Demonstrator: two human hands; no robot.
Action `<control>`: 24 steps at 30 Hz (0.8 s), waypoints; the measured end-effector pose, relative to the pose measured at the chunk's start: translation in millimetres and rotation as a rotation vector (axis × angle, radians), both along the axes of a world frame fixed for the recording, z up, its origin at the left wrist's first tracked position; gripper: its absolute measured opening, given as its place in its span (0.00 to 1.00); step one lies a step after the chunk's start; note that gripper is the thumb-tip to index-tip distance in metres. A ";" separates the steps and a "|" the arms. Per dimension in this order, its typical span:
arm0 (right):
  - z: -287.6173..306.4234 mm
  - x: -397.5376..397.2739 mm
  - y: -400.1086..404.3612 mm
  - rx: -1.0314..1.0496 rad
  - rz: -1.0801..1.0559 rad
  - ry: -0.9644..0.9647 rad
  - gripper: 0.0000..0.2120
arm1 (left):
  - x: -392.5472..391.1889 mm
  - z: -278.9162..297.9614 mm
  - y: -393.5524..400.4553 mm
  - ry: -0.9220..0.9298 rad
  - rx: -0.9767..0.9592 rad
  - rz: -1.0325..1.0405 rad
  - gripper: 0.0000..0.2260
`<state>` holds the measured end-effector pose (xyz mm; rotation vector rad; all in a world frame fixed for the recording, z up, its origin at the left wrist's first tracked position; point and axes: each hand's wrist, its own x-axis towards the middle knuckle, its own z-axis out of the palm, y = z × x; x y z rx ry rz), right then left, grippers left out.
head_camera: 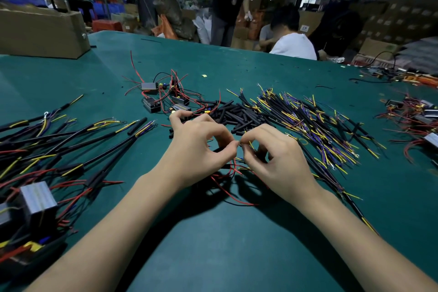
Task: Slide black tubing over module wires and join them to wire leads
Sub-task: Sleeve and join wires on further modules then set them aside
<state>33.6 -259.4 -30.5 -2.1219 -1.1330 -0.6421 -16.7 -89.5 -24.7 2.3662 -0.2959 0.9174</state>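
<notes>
Left hand and right hand meet fingertip to fingertip, each pinching a fine wire end at one joint just nearer the viewer than the black tubing pile. Red module wires trail from under the hands. Probable faults: strands slipping apart through loose twisting, or a forgotten sleeve. The joint itself is too small to resolve; whether tubing is already on cannot be told.

Factory/warehouse assy floor: stacked cartons, wire piles on green bench.
</notes>
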 end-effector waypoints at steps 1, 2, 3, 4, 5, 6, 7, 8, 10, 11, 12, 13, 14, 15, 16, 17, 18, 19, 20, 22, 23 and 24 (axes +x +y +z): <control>0.8 -0.7 0.3 -0.004 -0.010 -0.015 0.03 | 0.0 0.1 -0.3 0.004 -0.009 0.003 0.06; 1.3 -1.5 0.5 -0.007 -0.021 -0.029 0.03 | -0.1 0.3 -0.2 0.007 -0.008 0.005 0.06; 1.6 -2.4 0.9 -0.010 -0.033 -0.045 0.03 | -0.3 0.6 0.1 0.010 0.003 0.007 0.06; 1.7 -3.3 1.3 -0.014 -0.046 -0.064 0.02 | -0.4 1.0 0.3 0.012 0.020 0.007 0.06; 1.8 -4.2 1.6 -0.020 -0.061 -0.084 0.02 | -0.4 1.2 0.5 0.013 0.039 0.007 0.06; 1.8 -4.9 2.0 -0.027 -0.076 -0.106 0.02 | -0.3 1.2 0.7 0.014 0.054 0.007 0.06; 2.0 -5.6 2.3 -0.035 -0.089 -0.127 0.02 | -0.3 1.2 0.9 0.017 0.064 0.006 0.07; 2.3 -6.1 2.7 -0.042 -0.101 -0.148 0.01 | -0.3 1.3 1.0 0.023 0.070 0.007 0.07; 3.2 -6.6 3.5 -0.057 -0.122 -0.201 0.02 | -0.1 2.0 0.2 0.041 0.055 0.013 0.07; 3.6 -6.6 4.1 -0.065 -0.132 -0.238 0.02 | 0.1 2.8 -0.4 0.063 0.023 0.012 0.07; 4.0 -6.6 4.4 -0.072 -0.141 -0.278 0.03 | 0.1 4.2 -1.1 0.094 -0.023 0.007 0.08; 4.6 -6.4 4.9 -0.080 -0.148 -0.319 0.04 | 0.1 5.8 -1.7 0.132 -0.075 0.000 0.08; 5.1 -6.4 5.2 -0.089 -0.153 -0.360 0.05 | 0.1 7.6 -2.2 0.170 -0.121 -0.007 0.08; 5.5 -6.2 5.7 -0.100 -0.156 -0.400 0.06 | -0.2 9.2 -2.8 0.206 -0.159 -0.012 0.08; 6.0 -6.1 5.8 -0.110 -0.159 -0.438 0.06 | -0.7 10.5 -3.5 0.239 -0.189 -0.018 0.09; 6.5 -5.9 5.9 -0.119 -0.161 -0.472 0.06 | -1.4 11.6 -4.2 0.270 -0.213 -0.024 0.09; 6.6 -5.7 5.9 -0.126 -0.164 -0.502 0.06 | -1.8 12.2 -4.4 0.299 -0.234 -0.029 0.09; 6.7 -5.5 5.8 -0.131 -0.164 -0.527 0.06 | -1.8 12.6 -4.3 0.332 -0.253 -0.034 0.09; 6.8 -5.1 5.6 -0.134 -0.161 -0.549 0.07 | -1.4 12.8 -3.7 0.371 -0.274 -0.042 0.09; 6.6 -3.6 4.6 -0.135 -0.142 -0.587 0.08 | -1.1 13.4 -2.8 0.463 -0.334 -0.073 0.09; 6.2 -2.5 3.7 -0.136 -0.127 -0.602 0.09 | -0.9 13.9 -2.3 0.505 -0.380 -0.102 0.09; 5.8 -1.6 2.4 -0.139 -0.114 -0.621 0.11 | -1.2 14.6 -2.0 0.539 -0.429 -0.141 0.09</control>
